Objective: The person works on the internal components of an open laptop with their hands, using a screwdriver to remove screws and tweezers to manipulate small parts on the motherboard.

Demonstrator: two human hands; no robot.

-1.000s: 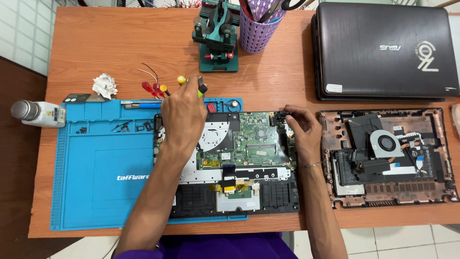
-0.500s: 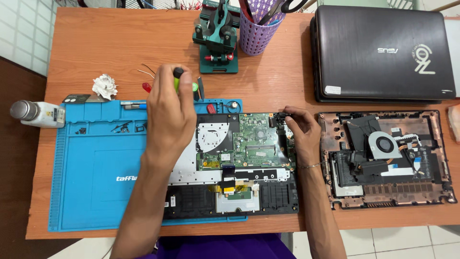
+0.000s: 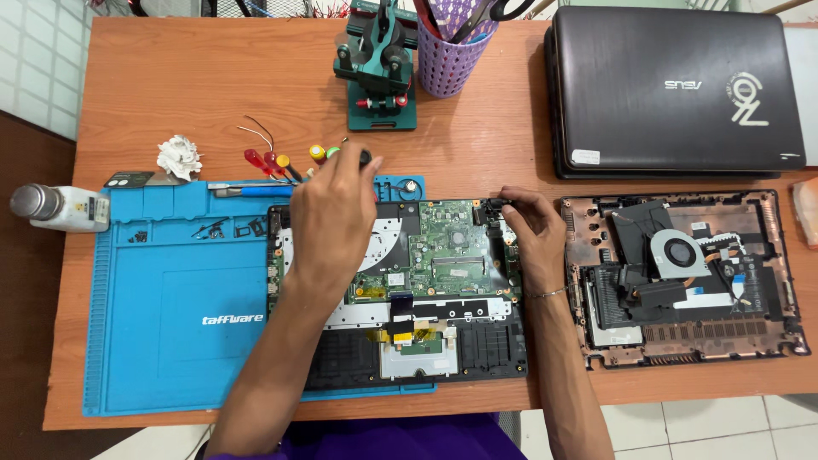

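Note:
An opened laptop [image 3: 400,341] lies on a blue work mat [image 3: 170,315], its green circuit board [image 3: 452,247] bare. My left hand [image 3: 332,217] rests over the laptop's upper left part. Its fingers are closed round a black-capped screwdriver [image 3: 365,158] at the mat's far edge. Just to the left lies a row of screwdrivers [image 3: 277,162] with red, yellow and green handles. My right hand [image 3: 528,226] pinches a small black part [image 3: 490,209] at the board's upper right corner.
A removed bottom cover with a fan [image 3: 682,273] lies to the right, with a closed black laptop [image 3: 673,94] behind it. At the back stand a green clamp stand [image 3: 379,68] and a purple tool cup [image 3: 447,51]. A white bottle [image 3: 60,207] and a crumpled tissue [image 3: 179,156] lie at the left.
My left hand reached to the screwdriver row, closed on the black-capped one, and has drawn back slightly toward the laptop. My right hand has stayed at the board's corner.

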